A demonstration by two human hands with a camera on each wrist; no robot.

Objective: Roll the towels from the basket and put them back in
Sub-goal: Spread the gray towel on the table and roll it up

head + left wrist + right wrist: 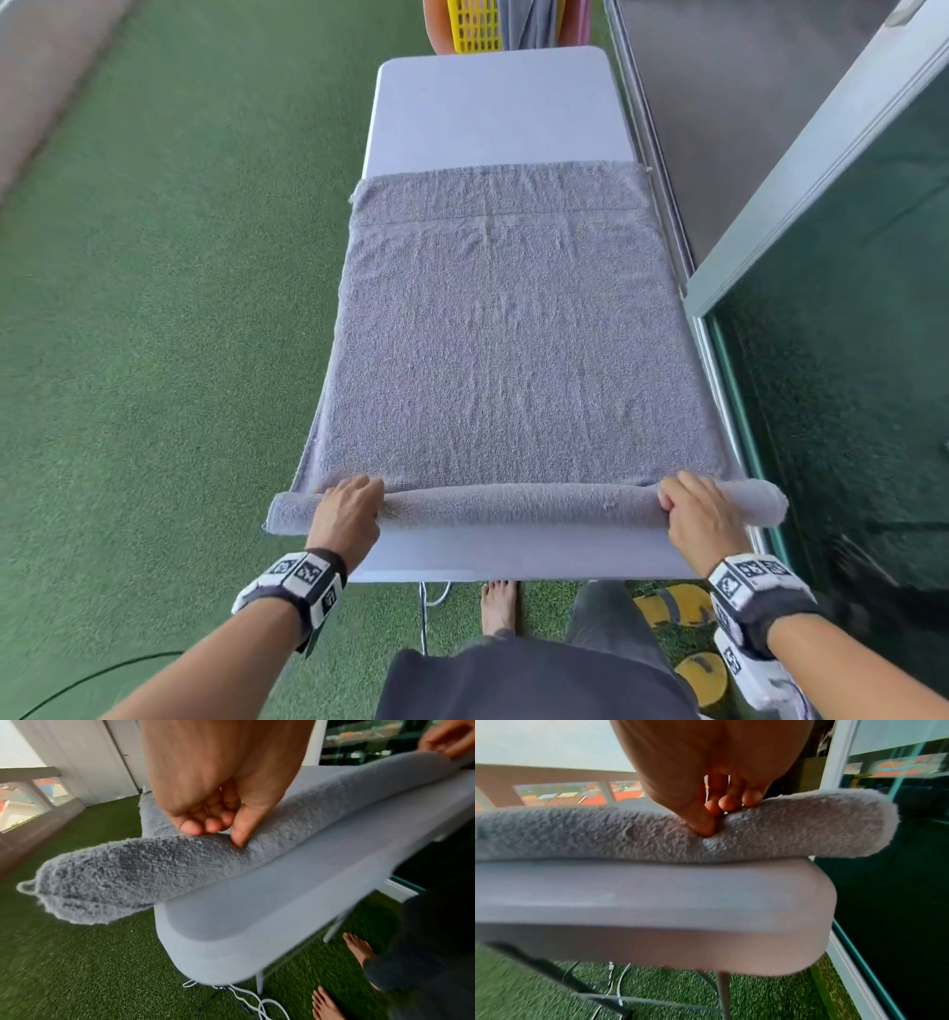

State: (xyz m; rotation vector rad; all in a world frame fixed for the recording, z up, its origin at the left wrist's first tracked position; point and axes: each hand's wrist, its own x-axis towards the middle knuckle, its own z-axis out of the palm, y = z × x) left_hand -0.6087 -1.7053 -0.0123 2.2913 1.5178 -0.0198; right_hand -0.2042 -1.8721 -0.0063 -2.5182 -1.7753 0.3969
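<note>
Bare table (pixel 493 118) beyond the towel (pixel 508 334); glass door (pixel 847 267) close alongside right.

a long pale grey plastic folding table (pixel 493 108) with rounded corners stands lengthwise on green artificial turf flooring (pixel 169 288). metal legs show under it in the wrist views, and thin white cords (pixel 253 1001) trail on the turf below. along the right runs a sliding glass door with a silver aluminium frame (pixel 821 169), its dark panes reflecting the turf. to the left a low brownish balcony parapet (pixel 552 774) edges the space, orange rooftops (pixel 626 796) beyond it under flat daylight.
</note>
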